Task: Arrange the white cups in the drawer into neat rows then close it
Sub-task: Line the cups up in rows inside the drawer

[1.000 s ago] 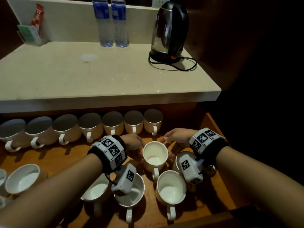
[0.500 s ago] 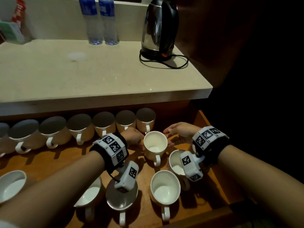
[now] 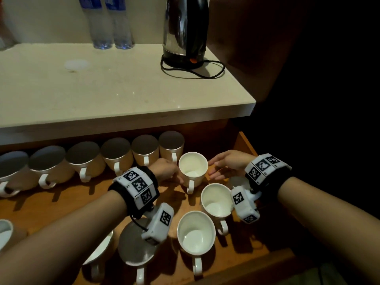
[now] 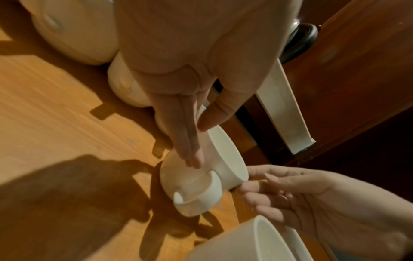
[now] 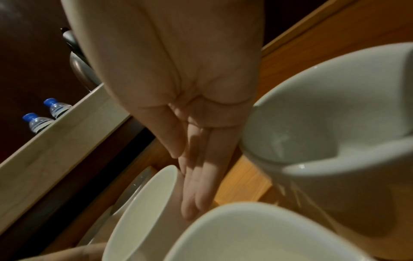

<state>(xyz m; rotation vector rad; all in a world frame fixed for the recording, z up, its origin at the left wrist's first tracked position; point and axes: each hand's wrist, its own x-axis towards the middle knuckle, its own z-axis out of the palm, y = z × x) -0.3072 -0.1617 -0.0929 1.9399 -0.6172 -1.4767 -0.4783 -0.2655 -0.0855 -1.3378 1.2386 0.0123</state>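
- White cup [image 3: 192, 169] stands upright on the wooden floor of the open drawer [image 3: 67, 200], at the right end of the back row, handle toward us
- Our left hand [image 3: 164, 168] presses straight fingers [image 4: 185, 141] against the cup's left side, thumb resting near the rim; nothing is curled round it
- Our right hand [image 3: 230, 164] lies at the cup's right side with fingers [image 5: 196, 185] extended and relaxed, fingertips touching the wall just under the rim
- Back row [image 3: 115, 153] runs leftward from this cup under the countertop [image 3: 123, 89] edge: we count 6 cups side by side, handles facing us
- 2 more upright cups [image 3: 196, 231] sit near the front, just beside our right wrist, with others lower left
- Kettle [image 3: 185, 31] and 2 water bottles [image 3: 111, 23] stand on the countertop
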